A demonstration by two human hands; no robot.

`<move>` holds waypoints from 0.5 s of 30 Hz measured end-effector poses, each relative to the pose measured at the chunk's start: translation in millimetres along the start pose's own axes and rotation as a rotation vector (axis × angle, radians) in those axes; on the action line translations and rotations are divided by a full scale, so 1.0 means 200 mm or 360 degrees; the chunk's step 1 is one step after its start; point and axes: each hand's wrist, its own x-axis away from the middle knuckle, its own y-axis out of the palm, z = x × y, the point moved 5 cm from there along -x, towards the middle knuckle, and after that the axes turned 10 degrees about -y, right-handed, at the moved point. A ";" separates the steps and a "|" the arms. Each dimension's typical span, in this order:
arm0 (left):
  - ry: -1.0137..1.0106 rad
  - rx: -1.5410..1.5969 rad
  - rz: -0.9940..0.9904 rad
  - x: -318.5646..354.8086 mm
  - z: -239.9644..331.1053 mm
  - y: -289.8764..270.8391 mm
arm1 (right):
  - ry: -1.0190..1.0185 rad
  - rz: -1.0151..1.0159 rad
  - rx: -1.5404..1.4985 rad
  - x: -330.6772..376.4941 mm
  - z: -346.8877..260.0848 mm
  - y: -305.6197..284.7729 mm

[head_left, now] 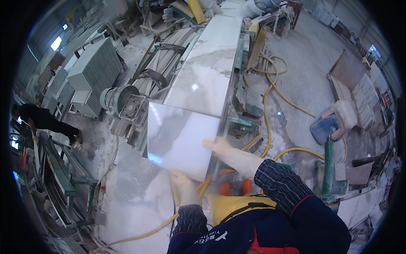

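A polished white tile with grey veining (182,139) sits at the near end of a long row of similar slabs (203,86), skewed to the row. My left hand (184,183), in a cream glove, grips the tile's near edge; some of its fingers are hidden. Across the tile's right edge, my right hand (222,149) has gloved fingertips on the top face, with the thumb out of sight. Dark striped sleeve covers show on both forearms, and a yellow apron (237,205) is at my waist.
Left of the row is a dusty motor (120,101). Yellow hoses (270,84) snake over the floor at right, near a blue tub (325,127) and a green post (329,167). Stacked slabs (95,72) stand at far left; another person in dark clothes (48,120) bends over a metal rack (59,169).
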 end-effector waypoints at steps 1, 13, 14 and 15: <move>-0.0088 0.0073 -0.0057 -0.01 -0.01 -0.02 | -0.0006 -0.0029 0.0079 0.03 -0.01 0.03; -0.0129 -0.0098 -0.0568 0.22 0.09 -0.05 | -0.0189 -0.0057 0.0466 0.52 -0.36 -0.01; -0.0145 -0.0099 -0.0585 0.27 0.11 -0.01 | -0.0218 -0.0002 0.0426 0.57 -0.37 -0.08; -0.0459 0.0154 -0.0473 0.29 0.11 0.05 | -0.0250 0.0060 0.0383 0.64 -0.38 -0.14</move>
